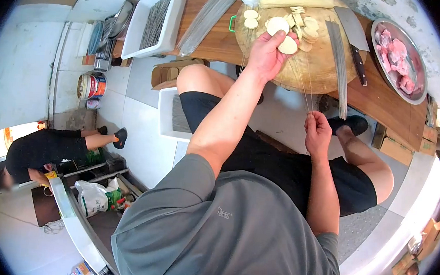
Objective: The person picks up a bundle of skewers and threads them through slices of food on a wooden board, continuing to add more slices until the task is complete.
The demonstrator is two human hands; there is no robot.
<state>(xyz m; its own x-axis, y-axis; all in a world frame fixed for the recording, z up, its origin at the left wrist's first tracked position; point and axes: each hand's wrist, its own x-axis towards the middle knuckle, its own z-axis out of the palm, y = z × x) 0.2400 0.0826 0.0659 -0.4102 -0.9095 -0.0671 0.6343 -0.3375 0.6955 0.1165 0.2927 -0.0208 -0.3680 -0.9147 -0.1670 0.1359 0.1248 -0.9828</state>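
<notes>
Round pale slices [287, 45] are between the fingers and thumb of my left hand [269, 54], over the near part of a round wooden board [315, 70]. Thin metal skewers [302, 82] run from those slices down to my right hand [318, 128], whose fingers are pinched on their lower ends. More cut slices [309, 30] lie on the board behind my left hand, with a few others [251, 19] at its left. A long pale roll [296, 2] rests at the board's back edge. A bundle of skewers [337, 69] lies across the board's right side.
A cleaver [351, 29] and a metal bowl of pink meat [399, 61] are at the right. Left on the table [217, 41] lie bagged skewers [207, 22] and a white bin [173, 25]. Another white bin [166, 113] is on the floor. A person [48, 147] bends at far left.
</notes>
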